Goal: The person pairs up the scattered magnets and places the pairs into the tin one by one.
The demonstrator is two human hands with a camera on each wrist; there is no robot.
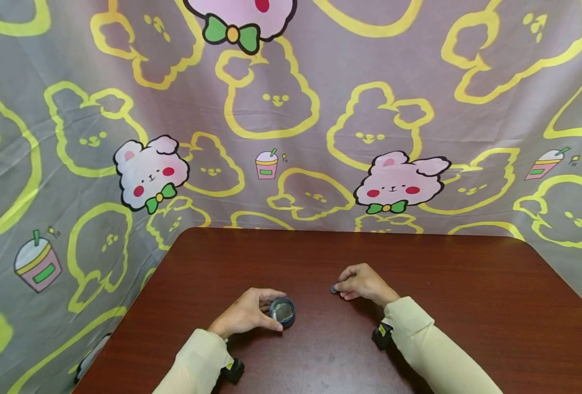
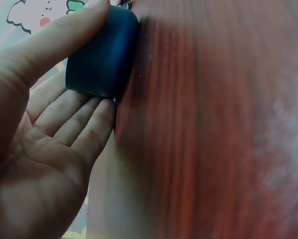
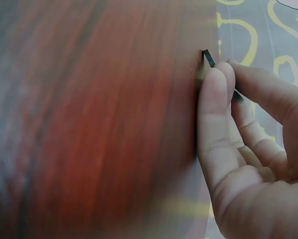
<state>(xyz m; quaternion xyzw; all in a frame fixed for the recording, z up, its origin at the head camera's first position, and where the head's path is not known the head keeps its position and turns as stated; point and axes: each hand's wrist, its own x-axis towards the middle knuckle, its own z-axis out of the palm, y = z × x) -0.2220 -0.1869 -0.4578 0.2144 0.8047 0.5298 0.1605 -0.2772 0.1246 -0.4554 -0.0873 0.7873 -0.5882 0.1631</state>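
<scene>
A short round dark blue container [image 1: 289,323] with a greyish inside stands on the brown table, its open top facing up. My left hand [image 1: 245,313] grips it from the left, thumb on the near side and fingers round the far side. In the left wrist view, its smooth dark teal wall [image 2: 101,55] shows between the thumb and fingers. To the right, my right hand [image 1: 365,283] pinches a small dark disc [image 1: 333,289] close over the table. The right wrist view shows the thin dark edge of the disc [image 3: 208,58] beyond the fingertips.
The wood-grained table [image 1: 468,306] has rounded far corners. Behind it and along the left hangs a grey cloth [image 1: 315,148] printed with yellow outlines and cartoon rabbits. A black wrist camera [image 1: 233,371] sits at the left sleeve, another camera [image 1: 382,336] at the right.
</scene>
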